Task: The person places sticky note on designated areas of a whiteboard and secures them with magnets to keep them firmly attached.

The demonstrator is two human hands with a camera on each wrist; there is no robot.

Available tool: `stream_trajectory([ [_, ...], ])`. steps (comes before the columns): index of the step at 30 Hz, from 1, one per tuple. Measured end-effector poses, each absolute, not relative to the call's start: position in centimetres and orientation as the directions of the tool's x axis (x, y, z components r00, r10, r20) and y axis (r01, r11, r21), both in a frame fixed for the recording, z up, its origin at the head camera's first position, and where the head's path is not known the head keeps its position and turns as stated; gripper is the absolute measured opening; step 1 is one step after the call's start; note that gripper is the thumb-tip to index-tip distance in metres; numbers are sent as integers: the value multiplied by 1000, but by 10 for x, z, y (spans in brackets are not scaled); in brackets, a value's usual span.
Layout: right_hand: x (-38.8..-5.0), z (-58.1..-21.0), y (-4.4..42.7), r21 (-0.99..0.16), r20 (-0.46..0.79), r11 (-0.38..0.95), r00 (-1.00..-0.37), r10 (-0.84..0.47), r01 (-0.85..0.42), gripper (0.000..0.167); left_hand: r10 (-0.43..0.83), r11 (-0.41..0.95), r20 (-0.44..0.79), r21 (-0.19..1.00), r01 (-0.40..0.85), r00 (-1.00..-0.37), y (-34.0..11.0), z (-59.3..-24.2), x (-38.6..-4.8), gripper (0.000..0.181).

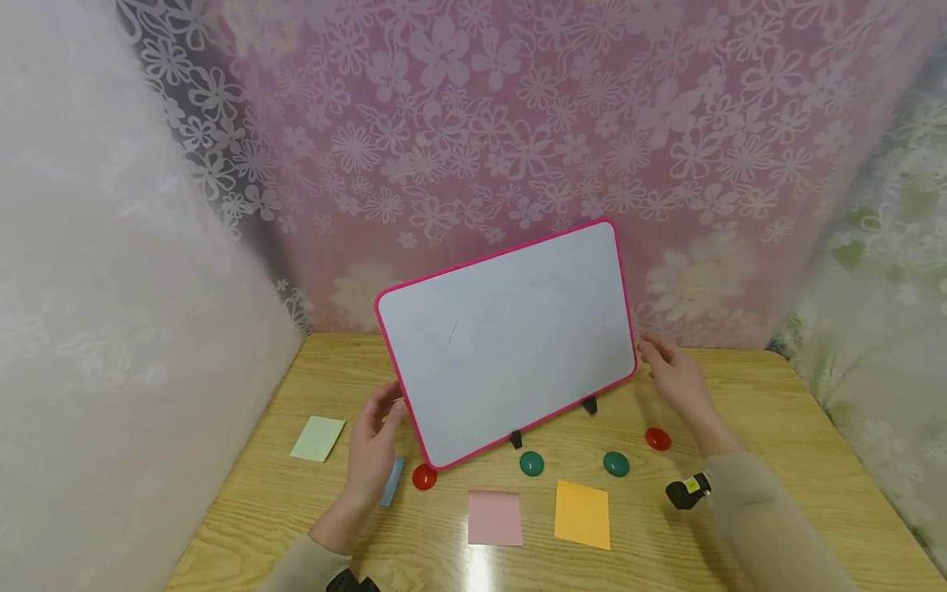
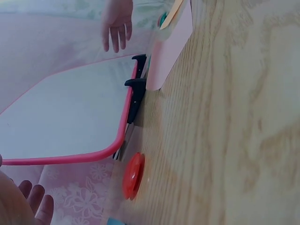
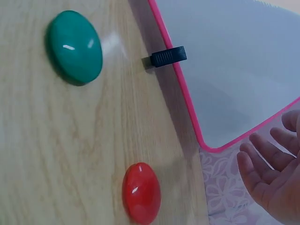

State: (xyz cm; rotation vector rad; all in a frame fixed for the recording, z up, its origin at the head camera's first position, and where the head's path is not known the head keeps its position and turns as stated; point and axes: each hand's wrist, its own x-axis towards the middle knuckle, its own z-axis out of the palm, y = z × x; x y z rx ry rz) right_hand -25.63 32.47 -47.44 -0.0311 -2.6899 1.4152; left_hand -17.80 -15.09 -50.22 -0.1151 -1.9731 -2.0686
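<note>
A whiteboard with a pink rim point(image 1: 510, 345) stands turned at an angle on black feet point(image 1: 516, 439), which also show in the left wrist view point(image 2: 136, 93). At its left edge is the left hand point(image 1: 372, 448), fingers loosely bent beside the rim; whether they touch it cannot be told. Close to the right edge, the right hand point(image 1: 684, 390) has relaxed fingers. In the right wrist view that hand point(image 3: 276, 173) is palm up with spread fingers, near the board's corner point(image 3: 213, 145). One short dark mark point(image 1: 453, 331) is on the board.
Red magnets point(image 1: 425, 477) point(image 1: 658, 438) and green ones point(image 1: 531, 464) point(image 1: 616, 464) lie before the board. Nearer are a pink note point(image 1: 495, 518) and an orange note point(image 1: 582, 515). A pale green note point(image 1: 318, 438) lies left; a blue one point(image 1: 392, 482) is partly behind the left hand.
</note>
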Motion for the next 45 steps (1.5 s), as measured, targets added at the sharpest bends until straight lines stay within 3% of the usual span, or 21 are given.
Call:
stream_trajectory([
  [15,-291,-473,317,-839,220,533,-964,147,-110,52,-145,-93,181,976,196,-973,-145,-501,-175,42],
  [30,-306,-469,305,-924,151,377,-966,209,-63,52,-167,-66,233,967,247,-958,-138,-501,-172,39],
  [45,-311,-475,305,-907,136,419,-966,221,-32,51,-186,-104,214,966,236,-959,-140,-507,-174,33],
])
